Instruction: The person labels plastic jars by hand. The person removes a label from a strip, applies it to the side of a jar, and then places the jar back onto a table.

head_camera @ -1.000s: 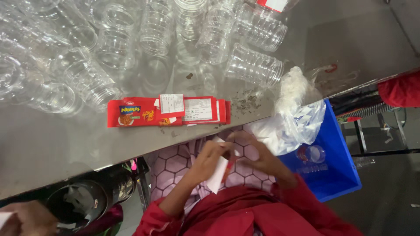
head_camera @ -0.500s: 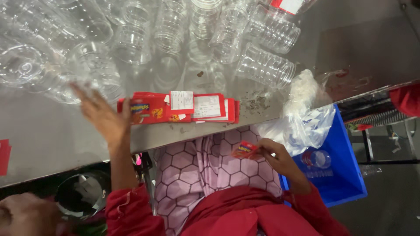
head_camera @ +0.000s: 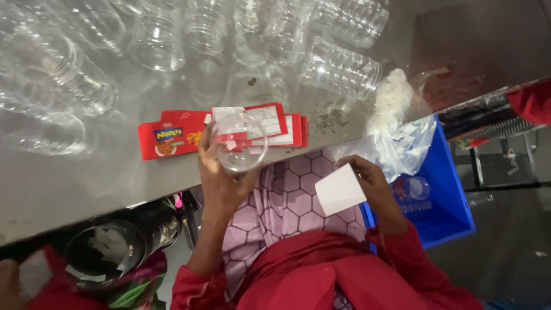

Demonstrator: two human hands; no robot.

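My left hand (head_camera: 221,178) grips a clear plastic jar (head_camera: 239,142) by its body, its round mouth facing the camera, held just above the front edge of the steel table (head_camera: 80,183). My right hand (head_camera: 367,178) is lower, over my lap, pinching a label (head_camera: 340,190) whose white back faces up. A stack of red labels (head_camera: 172,135) lies flat on the table just behind the jar. Many more clear jars (head_camera: 338,69) lie and stand across the back of the table.
A blue crate (head_camera: 447,201) with a crumpled clear plastic bag (head_camera: 396,132) stands at my right, below the table edge. A dark round bin (head_camera: 109,252) sits under the table at lower left. Another person's hand (head_camera: 11,278) shows at the bottom left corner.
My left hand reached out to the jars, took one and brought it back to the table's front edge. My right hand turned the label so its white back shows.
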